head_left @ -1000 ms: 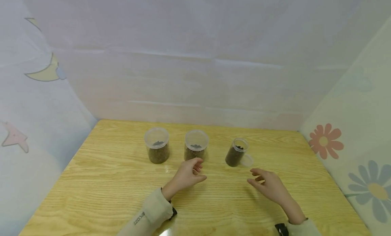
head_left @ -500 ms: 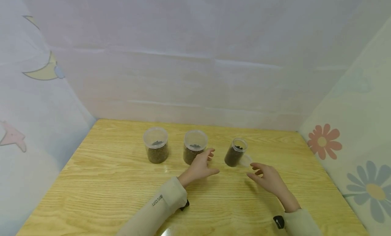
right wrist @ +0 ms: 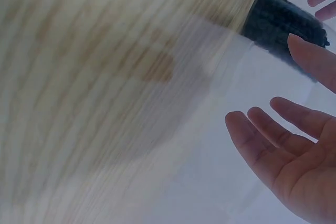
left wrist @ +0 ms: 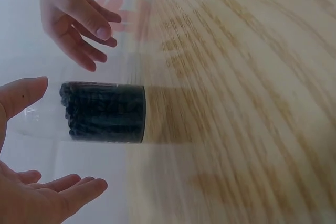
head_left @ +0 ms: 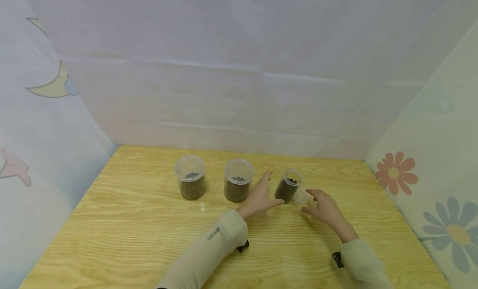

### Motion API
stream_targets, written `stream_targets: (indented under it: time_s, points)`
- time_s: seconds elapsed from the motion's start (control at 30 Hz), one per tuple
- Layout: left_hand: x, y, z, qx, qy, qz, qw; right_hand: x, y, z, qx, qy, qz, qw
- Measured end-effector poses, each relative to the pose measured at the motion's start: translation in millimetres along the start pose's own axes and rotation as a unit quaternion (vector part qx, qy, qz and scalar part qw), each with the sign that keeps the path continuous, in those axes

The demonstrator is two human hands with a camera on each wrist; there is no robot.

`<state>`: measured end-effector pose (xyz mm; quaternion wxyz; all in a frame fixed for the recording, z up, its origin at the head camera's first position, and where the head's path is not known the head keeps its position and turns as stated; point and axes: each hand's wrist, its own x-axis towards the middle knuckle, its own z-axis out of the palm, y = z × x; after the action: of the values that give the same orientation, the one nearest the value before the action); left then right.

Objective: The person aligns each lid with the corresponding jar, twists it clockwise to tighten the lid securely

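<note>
A narrow clear jar [head_left: 286,190] of dark, bean-like pieces stands upright on the table, its open top showing in the head view. Just left of it is my left hand [head_left: 260,196], thumb and fingers spread on either side of the jar's near left. To the right, my right hand [head_left: 324,208] is spread with its fingertips near a pale round lid [head_left: 301,196] lying beside the jar. In the left wrist view the jar's dark filling [left wrist: 105,112] lies between the two hands, with gaps to the fingers. Neither hand holds anything.
Two wider clear jars, a middle one [head_left: 238,185] and a left one [head_left: 191,182], hold dark granules and stand left of the narrow jar. The wooden table [head_left: 149,239] meets a pale cloth backdrop [head_left: 239,94] at its back edge.
My left hand has moved right and forward, from in front of the middle jar to beside the narrow jar. The right hand has edged forward toward the lid, its fingers spreading. The jars stay put.
</note>
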<state>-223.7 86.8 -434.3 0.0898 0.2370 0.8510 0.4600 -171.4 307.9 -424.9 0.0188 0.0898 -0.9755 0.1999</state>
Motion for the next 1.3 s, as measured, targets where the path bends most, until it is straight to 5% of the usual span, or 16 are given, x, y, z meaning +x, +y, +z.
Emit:
stream_targets:
  time_s: [0.17, 0.93, 1.3]
  points:
    - [9.6, 0.8, 6.3, -0.021, -0.006, -0.030, 0.9993, 8, 3, -1, -0.012, -0.025, 0.012, 1.000]
    - [36.8, -3.3, 30.9, -0.029, -0.025, 0.002, 0.9992, 33, 23, 9, -0.028, -0.091, 0.021, 0.995]
    - [43.0, -10.4, 42.8, -0.057, -0.008, 0.017, 0.9982, 44, 28, 10, -0.023, -0.116, 0.014, 0.993]
